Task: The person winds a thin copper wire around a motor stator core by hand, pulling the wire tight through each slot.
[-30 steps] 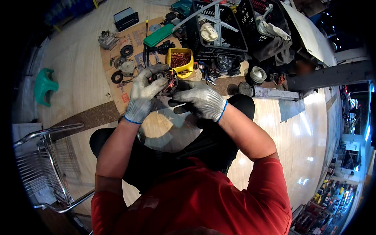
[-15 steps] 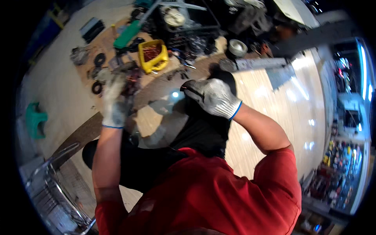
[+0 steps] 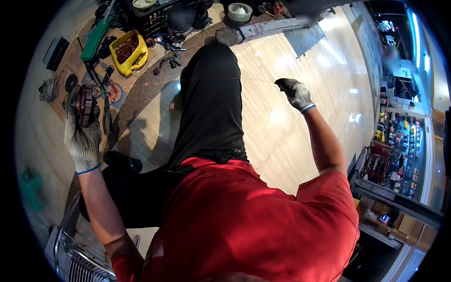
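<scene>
My left hand, in a grey-white work glove with a blue cuff edge, grips a dark ring-shaped motor stator with copper-coloured windings. Off to the right, my right hand, gloved alike, has its fingers closed on a fine copper-coloured wire. That wire stretches nearly straight across above my black-trousered knee, and fades from sight toward the stator. Beside the left hand lies a pair of dark-handled pliers. A flat round piece with red and copper bits rests on the cardboard close by.
A cut-open yellow jug holds reddish copper scraps. Near it are a long green tool, a black ring and dark blocks. A white fan wheel stands at the back. Metal chair bars are at lower left.
My right hand has swung out to the right, and the wire is now drawn long. The left hand has shifted left with the stator, while the view has turned.
</scene>
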Motion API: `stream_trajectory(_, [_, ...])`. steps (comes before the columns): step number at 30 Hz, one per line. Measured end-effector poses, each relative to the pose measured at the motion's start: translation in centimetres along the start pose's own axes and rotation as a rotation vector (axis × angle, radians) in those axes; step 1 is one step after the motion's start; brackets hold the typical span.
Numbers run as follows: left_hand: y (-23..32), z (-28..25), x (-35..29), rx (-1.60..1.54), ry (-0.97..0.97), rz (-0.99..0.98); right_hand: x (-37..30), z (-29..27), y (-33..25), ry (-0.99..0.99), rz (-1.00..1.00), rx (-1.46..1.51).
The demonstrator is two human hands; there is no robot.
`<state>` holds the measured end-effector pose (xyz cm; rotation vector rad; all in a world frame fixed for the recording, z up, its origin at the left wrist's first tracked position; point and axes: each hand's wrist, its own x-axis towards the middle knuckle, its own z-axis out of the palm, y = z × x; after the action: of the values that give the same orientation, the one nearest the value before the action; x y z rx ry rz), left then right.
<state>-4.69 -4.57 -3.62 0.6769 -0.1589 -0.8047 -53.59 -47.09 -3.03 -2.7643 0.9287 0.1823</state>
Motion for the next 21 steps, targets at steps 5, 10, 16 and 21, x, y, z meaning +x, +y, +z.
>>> stream_trajectory(5, [-0.2, 2.0, -0.5, 0.032, -0.026, -0.001, -0.3, 3.4, 1.3, -0.064, 0.166, 0.194])
stream_trajectory(10, [-0.7, 4.0, -1.1, 0.168, 0.128, 0.004, -0.8, 3.4, 2.0, -0.246, 0.119, 0.452])
stream_trajectory(16, [-0.8, 4.4, -0.6, 0.104, -0.037, 0.058, 3.5, -7.5, 0.0, -0.199, 0.051, 0.081])
stream_trajectory(21, [-0.1, 5.5, -2.2, 0.216, 0.032, 0.021, 9.7, -14.2, -23.7, 0.159, -0.252, 0.603])
